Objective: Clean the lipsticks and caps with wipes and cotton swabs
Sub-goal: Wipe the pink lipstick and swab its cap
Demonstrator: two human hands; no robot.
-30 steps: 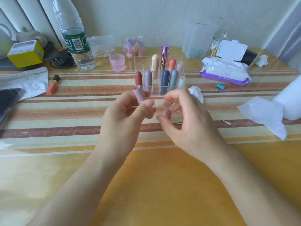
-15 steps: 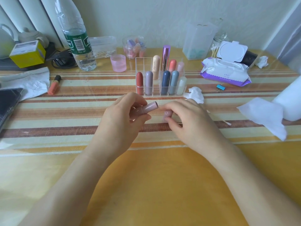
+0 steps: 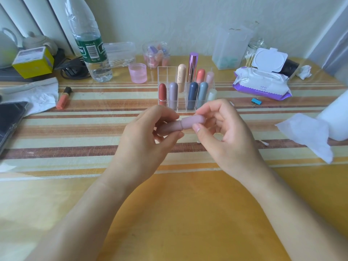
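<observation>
Both hands up over the striped table (image 3: 56, 129), close together. Left hand (image 3: 143, 140) grips the mauve lipstick tube (image 3: 169, 128), lying sideways; right hand (image 3: 224, 132) pinches its cap (image 3: 193, 121), which sits against the tube end. Clear organizer (image 3: 185, 89) of lipsticks just behind, wipes pack (image 3: 261, 83) back right

At frame centre, the left hand (image 3: 145, 134) grips a matte mauve lipstick tube (image 3: 170, 128). The right hand (image 3: 224, 132) pinches its matching rounded cap (image 3: 193, 121) against it, below a clear acrylic organiser (image 3: 163, 72).
</observation>
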